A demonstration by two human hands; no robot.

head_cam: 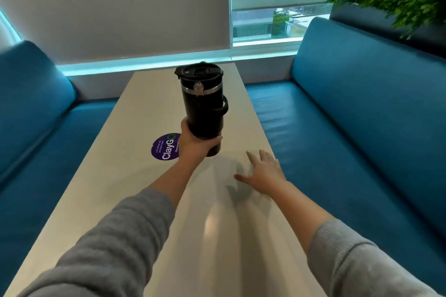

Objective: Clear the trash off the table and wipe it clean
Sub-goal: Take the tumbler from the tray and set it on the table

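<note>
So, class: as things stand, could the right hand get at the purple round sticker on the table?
Probably not straight across. The left hand, gripping the black tumbler, and its forearm lie between the open right hand and the sticker, and the left hand also hides the sticker's right edge.

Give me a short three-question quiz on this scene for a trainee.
1. True or false: the left hand grips the black cylindrical lidded tumbler near its base.
2. The right hand is: A) a closed fist; B) open, fingers spread, over the pale rectangular table; C) gripping the tumbler.
3. Fill in: the round purple sticker lies to the ___ of the tumbler's base.
Key: 1 true; 2 B; 3 left.
</note>
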